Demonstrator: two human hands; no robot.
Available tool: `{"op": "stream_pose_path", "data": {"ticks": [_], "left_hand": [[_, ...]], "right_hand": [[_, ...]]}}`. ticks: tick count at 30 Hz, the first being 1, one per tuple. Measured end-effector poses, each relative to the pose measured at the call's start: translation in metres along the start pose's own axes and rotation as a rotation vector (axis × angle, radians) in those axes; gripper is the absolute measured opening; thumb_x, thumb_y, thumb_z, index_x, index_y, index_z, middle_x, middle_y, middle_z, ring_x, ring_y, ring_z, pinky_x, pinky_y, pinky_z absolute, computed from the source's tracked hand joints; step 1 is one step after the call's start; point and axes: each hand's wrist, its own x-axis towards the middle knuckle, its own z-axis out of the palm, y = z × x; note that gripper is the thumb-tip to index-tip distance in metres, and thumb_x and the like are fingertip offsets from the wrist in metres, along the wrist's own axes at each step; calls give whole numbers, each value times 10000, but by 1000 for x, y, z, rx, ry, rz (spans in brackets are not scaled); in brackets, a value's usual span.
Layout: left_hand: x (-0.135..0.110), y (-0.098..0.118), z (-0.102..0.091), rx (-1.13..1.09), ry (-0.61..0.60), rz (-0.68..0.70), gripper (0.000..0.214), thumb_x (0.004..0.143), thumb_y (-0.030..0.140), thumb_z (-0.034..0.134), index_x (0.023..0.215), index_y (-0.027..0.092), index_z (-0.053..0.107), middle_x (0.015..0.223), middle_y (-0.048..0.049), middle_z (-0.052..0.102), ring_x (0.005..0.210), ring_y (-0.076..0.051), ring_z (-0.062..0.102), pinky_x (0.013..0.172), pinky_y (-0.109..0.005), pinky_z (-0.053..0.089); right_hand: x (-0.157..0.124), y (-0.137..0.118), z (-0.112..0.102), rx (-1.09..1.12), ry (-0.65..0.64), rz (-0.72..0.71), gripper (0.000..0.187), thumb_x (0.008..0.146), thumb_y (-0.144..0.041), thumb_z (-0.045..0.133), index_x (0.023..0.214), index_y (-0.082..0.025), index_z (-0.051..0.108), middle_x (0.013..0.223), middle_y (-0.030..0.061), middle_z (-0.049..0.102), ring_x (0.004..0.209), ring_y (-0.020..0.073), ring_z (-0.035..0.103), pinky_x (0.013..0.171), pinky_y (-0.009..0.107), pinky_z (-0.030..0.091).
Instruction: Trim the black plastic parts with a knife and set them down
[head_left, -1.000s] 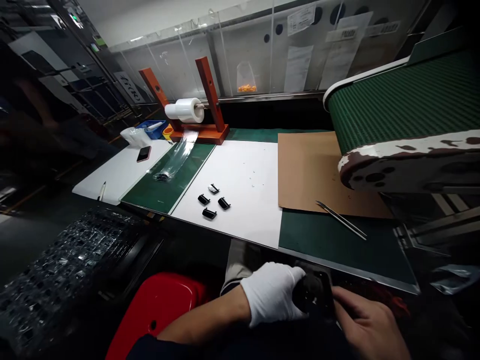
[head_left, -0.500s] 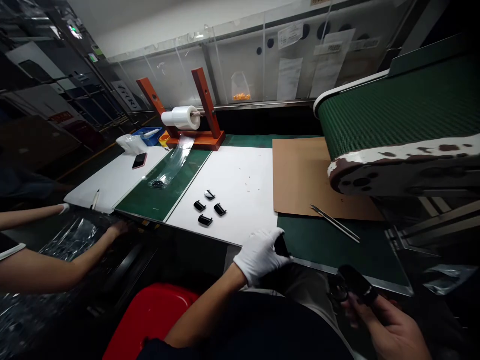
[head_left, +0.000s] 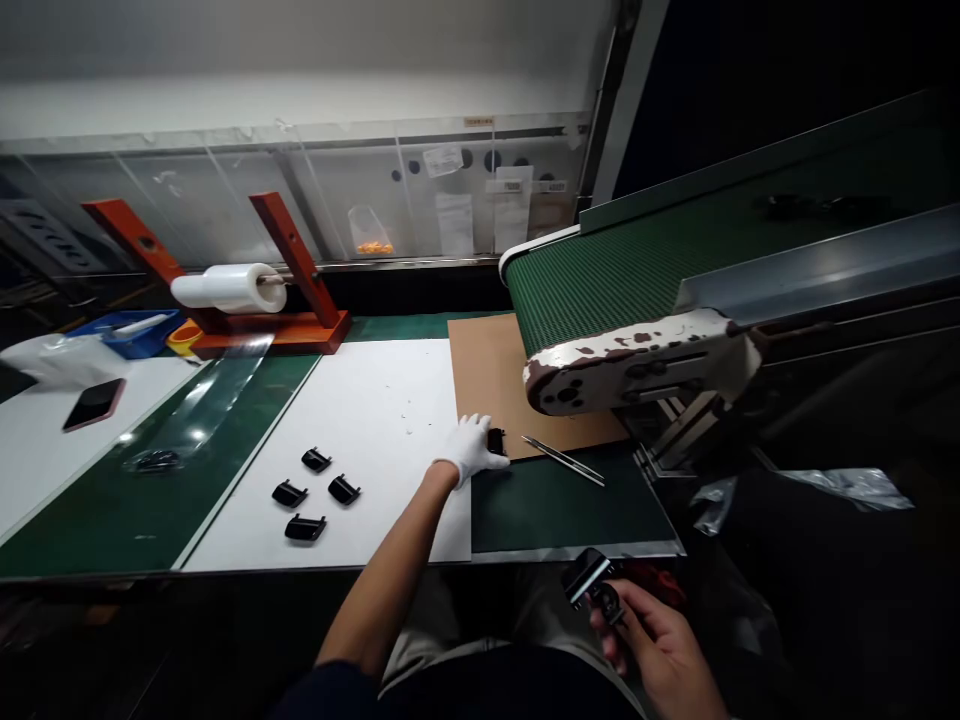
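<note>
My left hand (head_left: 469,449), in a white cotton glove, reaches over the table and pinches a small black plastic part (head_left: 495,440) at the edge of a white board (head_left: 390,400). Several similar black parts (head_left: 316,460) lie on that board, left of the glove. My right hand (head_left: 652,640), bare, is low at the near right, below the table edge. Its fingers hold a black piece with a round ring (head_left: 592,585). Its exact shape is partly hidden by the fingers.
Steel tweezers (head_left: 562,460) lie just right of the glove, by a brown cardboard sheet (head_left: 487,375). A green conveyor belt (head_left: 600,285) overhangs the right side. Further left are a film roll (head_left: 229,288) on an orange stand, a clear film strip (head_left: 202,410) and a phone (head_left: 94,404).
My head has turned, shifting the whole scene left. My left hand has moved out over the table with the black part. My right hand has dropped lower. The other person's arms are out of view.
</note>
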Motion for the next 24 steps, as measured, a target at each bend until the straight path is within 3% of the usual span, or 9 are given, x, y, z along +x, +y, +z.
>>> {"op": "stream_pose_path", "data": {"ticks": [2, 5, 7, 9, 12, 17, 20, 24], "left_hand": [[-32, 6, 1, -59, 8, 25, 768, 782, 444, 698, 1392, 120, 363, 1421, -201, 408, 1322, -333, 388, 1076, -490, 348], [-88, 23, 11, -164, -63, 140, 1075, 614, 544, 791, 1466, 189, 239, 1501, -143, 335, 1363, -279, 362, 1111, -371, 347], [-117, 37, 20, -295, -134, 301, 1134, 520, 532, 840, 1454, 208, 284, 1500, -137, 344, 1351, -293, 384, 1115, -369, 343], [-135, 50, 27, -420, -174, 426, 977, 552, 474, 842, 1384, 200, 410, 1405, -144, 480, 1251, -293, 507, 1060, -356, 407], [-142, 60, 27, -460, -164, 411, 593, 665, 385, 789, 1185, 195, 578, 1117, -86, 664, 975, -223, 652, 884, -277, 505], [-141, 64, 10, -437, -237, 373, 470, 614, 367, 823, 984, 180, 602, 868, 6, 634, 740, -143, 599, 664, -201, 475], [-142, 66, 7, -452, -271, 400, 384, 644, 319, 812, 928, 193, 586, 825, 37, 608, 701, -112, 571, 619, -175, 438], [-142, 66, 16, -323, -148, 357, 275, 744, 345, 722, 908, 193, 562, 819, 21, 601, 709, -125, 573, 645, -199, 456]], "right_hand": [[4, 2, -3, 22, -26, 28, 379, 771, -559, 642, 767, -181, 664, 630, 23, 612, 485, 114, 513, 431, 211, 370], [12, 0, 0, 29, -161, 58, 398, 771, -571, 636, 766, -173, 643, 626, 16, 600, 487, 111, 511, 434, 206, 353], [17, -4, 5, 22, -270, 62, 421, 764, -586, 633, 733, -167, 628, 621, 14, 592, 487, 113, 502, 443, 215, 352], [20, -9, 12, 9, -360, 68, 420, 764, -577, 638, 705, -162, 620, 620, 10, 586, 498, 116, 500, 463, 225, 357], [21, -14, 19, 6, -458, 74, 391, 795, -542, 625, 708, -161, 624, 623, 3, 580, 522, 118, 501, 493, 231, 365], [21, -14, 21, 17, -526, 94, 385, 785, -508, 661, 696, -134, 658, 605, 22, 595, 534, 118, 515, 516, 233, 395], [21, -14, 20, 45, -486, 126, 376, 748, -499, 707, 690, -129, 673, 570, 28, 609, 505, 118, 535, 487, 224, 402], [20, -16, 20, 125, -331, 177, 394, 782, -545, 653, 894, -170, 699, 645, 30, 677, 523, 123, 602, 492, 220, 439]]}}
